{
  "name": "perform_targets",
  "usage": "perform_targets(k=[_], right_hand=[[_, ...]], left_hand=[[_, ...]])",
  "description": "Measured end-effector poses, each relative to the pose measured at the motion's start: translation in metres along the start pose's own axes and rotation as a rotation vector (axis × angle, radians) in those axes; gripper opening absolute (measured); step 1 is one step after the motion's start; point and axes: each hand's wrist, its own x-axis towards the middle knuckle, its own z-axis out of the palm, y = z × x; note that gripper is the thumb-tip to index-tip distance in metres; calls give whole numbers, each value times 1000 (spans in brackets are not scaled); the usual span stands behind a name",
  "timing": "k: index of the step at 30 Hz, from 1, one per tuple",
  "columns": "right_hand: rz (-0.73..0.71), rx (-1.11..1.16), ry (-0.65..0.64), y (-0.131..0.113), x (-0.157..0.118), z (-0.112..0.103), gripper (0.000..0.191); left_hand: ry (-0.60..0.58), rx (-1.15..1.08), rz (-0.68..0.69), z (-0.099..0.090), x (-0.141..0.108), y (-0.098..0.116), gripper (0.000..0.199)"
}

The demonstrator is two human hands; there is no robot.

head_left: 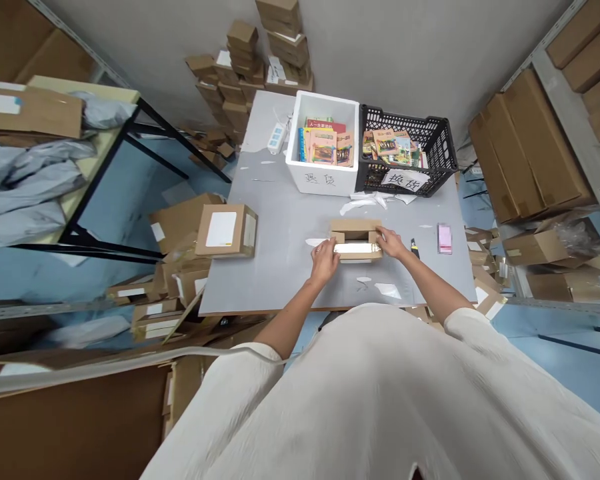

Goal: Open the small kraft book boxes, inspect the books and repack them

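Note:
A small cardboard box [356, 225] lies on the grey table with its top flaps apart and a dark gap between them. A shiny white strip [353, 247] runs along its near part. At the box's left end, my left hand [325, 260] has its fingers closed on the edge. My right hand [391, 242] grips the right end, its fingertips on the flap there. What lies inside the box cannot be made out.
Behind the box are a white foam bin [323, 180] and a black crate [407, 181], both holding books. A taped carton [221, 231] sits at left. A cutter [415, 249] and a phone [445, 239] lie at right, with paper scraps around.

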Motion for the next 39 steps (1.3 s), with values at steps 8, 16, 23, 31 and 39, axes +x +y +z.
perform_targets(k=[8, 16, 23, 31, 39], right_hand=[[24, 21, -43, -2, 4, -10, 58], [117, -278, -57, -39, -9, 6, 68], [174, -477, -1, -64, -8, 29, 69], [183, -395, 41, -54, -5, 31, 64], [61, -56, 72, -14, -12, 16, 76]], left_hand=[[41, -21, 33, -15, -17, 11, 41], [-172, 152, 235, -13, -19, 3, 61], [-273, 320, 271, -12, 4, 19, 47], [-62, 374, 59, -38, -21, 13, 74], [-319, 400, 104, -47, 28, 6, 92]])
